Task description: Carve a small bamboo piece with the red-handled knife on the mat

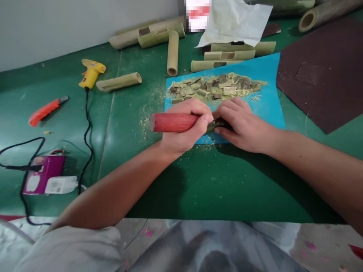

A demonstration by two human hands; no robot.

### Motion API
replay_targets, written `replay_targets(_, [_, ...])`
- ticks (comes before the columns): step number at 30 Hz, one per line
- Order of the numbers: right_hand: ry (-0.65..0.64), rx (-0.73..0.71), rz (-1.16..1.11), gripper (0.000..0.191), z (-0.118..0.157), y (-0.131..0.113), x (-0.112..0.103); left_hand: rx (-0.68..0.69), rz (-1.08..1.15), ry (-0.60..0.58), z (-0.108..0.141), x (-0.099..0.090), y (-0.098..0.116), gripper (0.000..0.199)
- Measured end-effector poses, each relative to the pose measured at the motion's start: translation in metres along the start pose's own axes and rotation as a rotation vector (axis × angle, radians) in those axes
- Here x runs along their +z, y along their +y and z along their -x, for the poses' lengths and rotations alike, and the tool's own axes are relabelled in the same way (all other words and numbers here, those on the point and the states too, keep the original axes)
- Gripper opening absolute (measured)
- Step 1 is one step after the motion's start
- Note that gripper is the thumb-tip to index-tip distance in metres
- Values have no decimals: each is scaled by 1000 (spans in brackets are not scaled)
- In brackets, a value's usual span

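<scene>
My left hand (185,132) is closed around the thick red wooden handle (174,122) of a tool, which points left. The tool's working end is hidden by my fingers. Close beside it, my right hand (241,122) is closed on a dark green piece of bamboo (211,127), of which only a short part shows between the hands. Both hands are over the front part of a blue sheet (269,94). Just beyond them lies a heap of bamboo chips and shavings (208,88) on the sheet.
Cut bamboo tubes (119,82) lie left and behind. At left are a yellow hot glue gun (93,72) with a black cord, an orange utility knife (47,110) and a purple box (47,170). A dark brown sheet (326,75) lies at right, white paper (235,22) behind.
</scene>
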State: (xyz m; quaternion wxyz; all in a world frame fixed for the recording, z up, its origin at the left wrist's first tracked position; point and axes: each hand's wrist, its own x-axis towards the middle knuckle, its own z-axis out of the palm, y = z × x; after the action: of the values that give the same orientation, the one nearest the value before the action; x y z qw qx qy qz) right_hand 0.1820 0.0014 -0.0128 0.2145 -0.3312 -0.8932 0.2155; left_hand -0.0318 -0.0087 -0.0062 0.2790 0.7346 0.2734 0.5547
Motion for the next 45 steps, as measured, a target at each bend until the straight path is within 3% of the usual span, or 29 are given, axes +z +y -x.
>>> replay_targets(3, [8,2,14,12,1,0,1,-12,4,40,1,0,-1,15])
replay_targets(6, [-5,-5,33,12,1,2,2,-39,-8,-48,1,-2,-1,9])
replay_targets(37, [-9,-15,37,13,2,3,3,-38,-33,-76,2,-3,-4,13])
replay_targets(45, [-1,9,-3,10,-1,3,2,-33,-69,-100,-3,-1,6,13])
